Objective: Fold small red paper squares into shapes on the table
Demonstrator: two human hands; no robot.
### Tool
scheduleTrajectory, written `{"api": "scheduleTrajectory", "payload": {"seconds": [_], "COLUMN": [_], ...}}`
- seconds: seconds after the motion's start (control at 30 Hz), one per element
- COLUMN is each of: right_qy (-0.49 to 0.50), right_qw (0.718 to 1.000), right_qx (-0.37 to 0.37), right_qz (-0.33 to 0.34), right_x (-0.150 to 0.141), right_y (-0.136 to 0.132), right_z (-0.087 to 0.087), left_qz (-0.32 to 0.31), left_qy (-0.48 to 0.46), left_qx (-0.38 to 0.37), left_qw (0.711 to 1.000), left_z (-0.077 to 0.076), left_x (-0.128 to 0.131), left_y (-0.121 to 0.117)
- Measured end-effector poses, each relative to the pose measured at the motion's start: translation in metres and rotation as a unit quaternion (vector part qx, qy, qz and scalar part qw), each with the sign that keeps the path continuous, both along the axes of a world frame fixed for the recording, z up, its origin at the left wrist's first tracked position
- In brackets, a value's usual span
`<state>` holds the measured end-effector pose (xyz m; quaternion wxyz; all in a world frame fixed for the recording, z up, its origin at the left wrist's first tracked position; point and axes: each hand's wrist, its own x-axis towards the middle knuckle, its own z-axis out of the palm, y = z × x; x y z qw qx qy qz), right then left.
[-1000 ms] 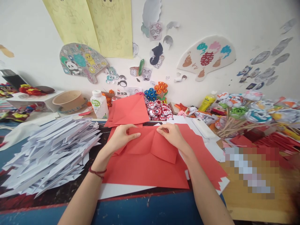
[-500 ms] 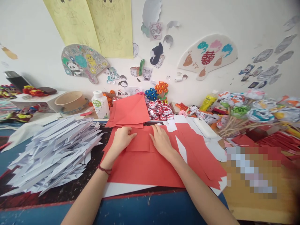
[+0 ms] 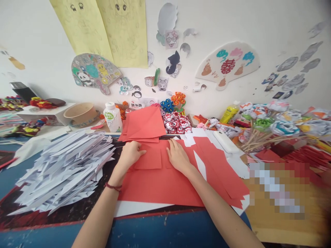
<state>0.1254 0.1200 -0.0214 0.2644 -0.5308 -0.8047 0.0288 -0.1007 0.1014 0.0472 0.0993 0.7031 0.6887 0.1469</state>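
Curling over the far left part of a small red paper piece (image 3: 150,159), my left hand (image 3: 131,153) in the head view has its thumb laid across the paper; whether the fingers beneath pinch it, I cannot tell. That piece lies on a large red sheet (image 3: 160,189), which I take to serve as a smooth work surface. My right hand (image 3: 178,156) is palm down with its fingers stretched toward the far side, apart from the left one and covering most of a second red piece (image 3: 168,165); the flat pose suggests pressing or steadying rather than gripping.

A white sheet (image 3: 142,208) shows under the near edge of the large one, on a tabletop (image 3: 165,229) with a blue near part. Far of my hands sits a stack of red squares (image 3: 144,122), probably put there to be within reach yet out of the way. More red sheets (image 3: 219,168) overlap to the right. A loose heap of folded white strips (image 3: 67,168) fills the left, likely set aside to leave the middle for both hands. A white bottle (image 3: 113,117) stands upright beyond it, just left of the stack.
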Motion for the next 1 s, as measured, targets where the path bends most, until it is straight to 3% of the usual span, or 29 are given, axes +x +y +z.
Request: {"api": "scheduleTrajectory", "payload": {"seconds": [0.23, 0.4, 0.5, 0.6, 0.77, 0.83, 0.93, 1.0], "right_qy": [0.08, 0.079, 0.063, 0.06, 0.131, 0.231, 0.393, 0.431], "right_qw": [0.996, 0.995, 0.995, 0.994, 0.988, 0.965, 0.881, 0.844], "right_qx": [0.019, -0.05, -0.061, -0.063, -0.056, -0.086, -0.213, -0.261], "right_qz": [-0.016, 0.03, 0.053, 0.063, 0.065, 0.089, 0.155, 0.184], "right_x": [0.016, 0.036, 0.041, 0.041, 0.036, 0.033, 0.026, 0.023], "right_y": [0.005, 0.013, 0.015, 0.015, 0.017, 0.015, 0.006, 0.0], "right_z": [0.018, 0.024, 0.025, 0.026, 0.029, 0.034, 0.044, 0.049], "left_qz": [0.02, 0.017, 0.025, 0.02, -0.016, -0.037, -0.035, -0.008], "left_qy": [-0.069, -0.267, -0.414, -0.492, -0.495, -0.459, -0.341, -0.252], "left_qx": [0.079, 0.129, 0.108, 0.078, 0.049, 0.051, 0.106, 0.157], "left_qw": [0.994, 0.955, 0.903, 0.867, 0.867, 0.886, 0.933, 0.955], "left_z": [0.011, 0.007, 0.004, 0.004, 0.005, 0.003, -0.001, -0.003], "left_x": [-0.005, 0.002, 0.006, 0.012, 0.026, 0.031, 0.035, 0.038], "left_y": [-0.003, -0.002, -0.002, -0.004, -0.008, -0.008, -0.006, -0.005]}}
